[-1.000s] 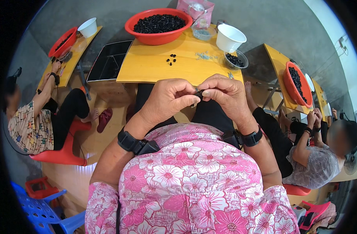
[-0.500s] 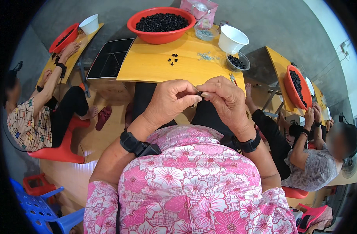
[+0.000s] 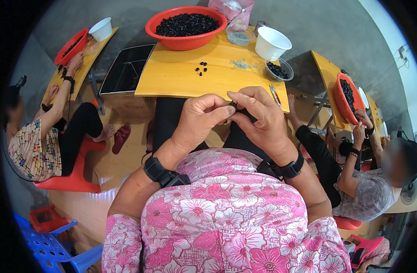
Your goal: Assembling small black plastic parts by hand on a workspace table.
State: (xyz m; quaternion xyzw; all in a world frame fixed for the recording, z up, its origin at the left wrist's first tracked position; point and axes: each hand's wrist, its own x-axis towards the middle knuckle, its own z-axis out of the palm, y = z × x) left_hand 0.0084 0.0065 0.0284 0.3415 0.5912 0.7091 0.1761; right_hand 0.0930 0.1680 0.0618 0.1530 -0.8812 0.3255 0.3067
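Small black piece [image 3: 233,104]: Pinched at Near Side

The left hand [image 3: 197,116] is pinching the small black piece between thumb and forefinger, its grip closing down to the width of the part. The right hand [image 3: 267,120] is facing it from the right, thumb and forefinger parted about the piece; whether either fingertip is touching it cannot be told. Both hands are working just off the near edge of the yellow table [image 3: 169,82]. Farther in, loose black pieces [image 3: 201,69] are lying in a small group, with clear parts [image 3: 243,64] lying to their right. At far left, a red basin [image 3: 185,44] is holding a heap of black pieces. At right, a white tub [image 3: 273,44] is standing beyond a clear bowl [image 3: 288,75] of black pieces; a red-handled tool [image 3: 275,95] is lying nearer.
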